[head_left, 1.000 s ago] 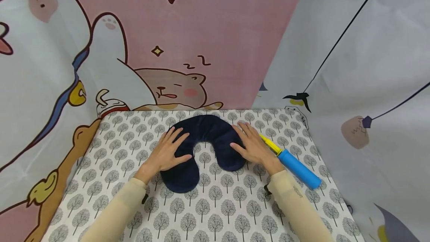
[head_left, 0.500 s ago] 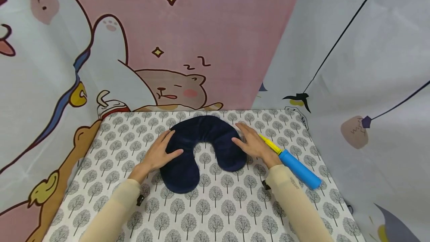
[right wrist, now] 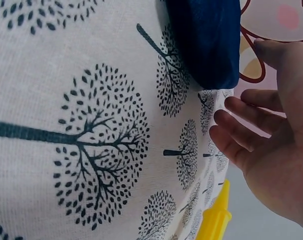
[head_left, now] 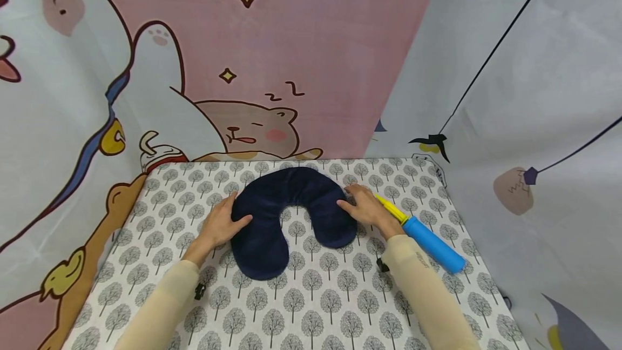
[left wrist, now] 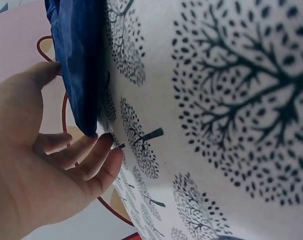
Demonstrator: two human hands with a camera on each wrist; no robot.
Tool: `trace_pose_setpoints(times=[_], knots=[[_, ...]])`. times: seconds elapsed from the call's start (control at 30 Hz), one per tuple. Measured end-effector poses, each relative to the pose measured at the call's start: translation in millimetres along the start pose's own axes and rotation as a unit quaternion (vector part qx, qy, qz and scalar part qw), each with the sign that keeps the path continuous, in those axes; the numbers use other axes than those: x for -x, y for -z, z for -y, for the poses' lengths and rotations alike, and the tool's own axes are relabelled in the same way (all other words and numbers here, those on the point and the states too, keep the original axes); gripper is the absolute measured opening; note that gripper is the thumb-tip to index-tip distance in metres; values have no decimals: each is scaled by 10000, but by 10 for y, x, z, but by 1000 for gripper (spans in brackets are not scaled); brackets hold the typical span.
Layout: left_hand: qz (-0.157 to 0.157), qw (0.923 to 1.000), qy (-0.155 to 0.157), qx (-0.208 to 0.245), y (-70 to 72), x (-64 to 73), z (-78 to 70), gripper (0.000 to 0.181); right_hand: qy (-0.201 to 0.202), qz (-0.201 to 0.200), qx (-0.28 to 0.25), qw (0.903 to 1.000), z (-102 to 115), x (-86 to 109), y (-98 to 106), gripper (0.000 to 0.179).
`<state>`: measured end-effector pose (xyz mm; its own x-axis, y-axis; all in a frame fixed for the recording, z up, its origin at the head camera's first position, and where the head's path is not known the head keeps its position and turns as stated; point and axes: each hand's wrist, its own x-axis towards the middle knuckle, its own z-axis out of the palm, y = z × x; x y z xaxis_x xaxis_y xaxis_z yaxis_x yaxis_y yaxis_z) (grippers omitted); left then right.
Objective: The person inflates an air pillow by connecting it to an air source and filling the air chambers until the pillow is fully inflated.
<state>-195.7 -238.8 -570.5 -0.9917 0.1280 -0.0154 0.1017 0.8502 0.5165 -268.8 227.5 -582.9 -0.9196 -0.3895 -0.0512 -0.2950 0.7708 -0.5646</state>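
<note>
A navy U-shaped neck pillow [head_left: 262,231] lies flat on the cloth, its open side facing me. At its left edge is my left hand [head_left: 218,226]; in the left wrist view the thumb [left wrist: 46,72] reaches the pillow's upper face and the loosely bent fingers [left wrist: 94,160] lie along its outer edge. My right hand [head_left: 366,207] stands at the pillow's right edge with the thumb over the upper side. In the right wrist view its relaxed fingers [right wrist: 241,127] hang beside the pillow [right wrist: 206,45], spread from the thumb.
A hand pump with a blue barrel [head_left: 434,244] and yellow nozzle end lies just right of my right hand. The table is covered by a white cloth [head_left: 301,334] with a grey tree print. Cartoon-printed curtains [head_left: 316,42] hang behind and at both sides.
My left hand has slid left from the pillow's top to its outer edge. The right hand has drawn slightly right to the other edge. The pillow and pump have stayed put.
</note>
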Motion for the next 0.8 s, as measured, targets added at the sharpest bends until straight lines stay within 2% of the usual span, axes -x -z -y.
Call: trace_pose_setpoints(times=[0.07, 0.1, 0.2, 0.3, 0.47, 0.57, 0.8], knots=[[54, 9999, 147, -18, 4, -4, 1, 96, 87, -15, 104, 9999, -77, -22, -37, 85], [83, 9997, 224, -9, 5, -5, 4, 96, 81, 15, 135, 9999, 7, 20, 5, 80], [115, 9992, 370, 45, 6, -1, 13, 91, 58, 47, 300, 9995, 57, 36, 23, 69], [12, 9990, 411, 197, 5, 4, 21, 77, 30, 66, 340, 9994, 76, 29, 31, 58], [-192, 9976, 537, 386, 5, 34, 50, 46, 278, -182, 358, 9988, -225, -90, -147, 58], [-285, 9965, 637, 459, 9, 55, 84, 38, 412, -270, 312, 9983, -354, -155, -228, 57], [-445, 9936, 722, 751, -10, 80, 129, 27, 288, -547, -221, 9978, -114, -81, -117, 38]])
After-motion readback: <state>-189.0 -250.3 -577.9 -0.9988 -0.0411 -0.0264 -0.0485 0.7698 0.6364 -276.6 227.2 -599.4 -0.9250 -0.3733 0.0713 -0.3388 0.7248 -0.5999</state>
